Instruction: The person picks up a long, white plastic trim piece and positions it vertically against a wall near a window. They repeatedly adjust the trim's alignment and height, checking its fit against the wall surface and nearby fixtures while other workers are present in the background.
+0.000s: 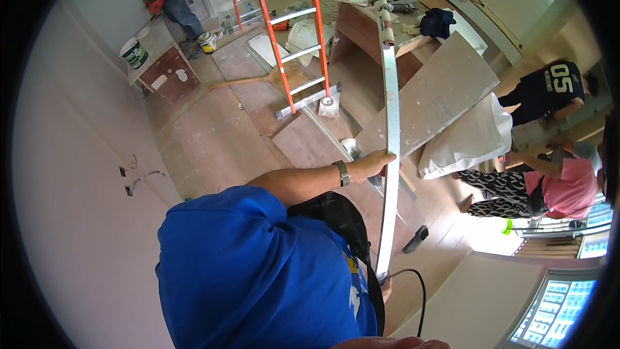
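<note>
One left hand curls round a metal bar; right hand too hidden to tell.

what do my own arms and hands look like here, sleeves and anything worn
Your left hand is ungloved, with a grey, band-style wristwatch on the wrist. Above the bare forearm is a loose, bright blue cloth sleeve with no visible marking. Only a small part of your right hand shows; its sleeve can't be made out.

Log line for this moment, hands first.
left hand: gripping silver bar | right hand: mostly hidden, near bar's lower end | background: orange ladder, flat panel
</note>
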The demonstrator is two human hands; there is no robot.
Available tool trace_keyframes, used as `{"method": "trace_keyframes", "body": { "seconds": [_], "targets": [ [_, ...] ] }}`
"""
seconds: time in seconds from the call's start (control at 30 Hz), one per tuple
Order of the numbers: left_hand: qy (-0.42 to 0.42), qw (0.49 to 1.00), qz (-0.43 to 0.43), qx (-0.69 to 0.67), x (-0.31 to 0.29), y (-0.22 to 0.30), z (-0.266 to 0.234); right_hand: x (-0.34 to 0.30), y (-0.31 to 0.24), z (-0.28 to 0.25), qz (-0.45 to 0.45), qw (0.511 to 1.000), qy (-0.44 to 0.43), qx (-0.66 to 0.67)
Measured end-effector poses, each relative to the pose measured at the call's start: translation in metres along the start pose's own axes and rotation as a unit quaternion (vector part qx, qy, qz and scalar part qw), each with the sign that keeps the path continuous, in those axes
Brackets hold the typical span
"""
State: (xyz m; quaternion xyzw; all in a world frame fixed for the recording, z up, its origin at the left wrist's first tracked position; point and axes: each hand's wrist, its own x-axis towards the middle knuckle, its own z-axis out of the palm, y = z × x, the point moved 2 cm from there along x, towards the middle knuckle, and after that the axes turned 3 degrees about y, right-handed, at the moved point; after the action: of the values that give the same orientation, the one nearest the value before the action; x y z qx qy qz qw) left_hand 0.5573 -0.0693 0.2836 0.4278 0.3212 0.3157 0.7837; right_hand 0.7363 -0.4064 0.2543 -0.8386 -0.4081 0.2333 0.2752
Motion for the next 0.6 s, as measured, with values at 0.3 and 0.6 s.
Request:
{"method": "trace_keyframes", "body": {
  "seconds": [0.3,0.6],
  "targets": [
    [0.05,0.996,-0.021,-0.077,0.117,0.045,-0.07,0.123,-0.058,0.01,-0.05,0.997,-0.039,-0.052],
    [0.134,0.981,-0.053,-0.131,0.238,0.115,-0.152,0.233,-0.22,0.003,-0.167,0.983,-0.052,-0.062]
  ]
}}
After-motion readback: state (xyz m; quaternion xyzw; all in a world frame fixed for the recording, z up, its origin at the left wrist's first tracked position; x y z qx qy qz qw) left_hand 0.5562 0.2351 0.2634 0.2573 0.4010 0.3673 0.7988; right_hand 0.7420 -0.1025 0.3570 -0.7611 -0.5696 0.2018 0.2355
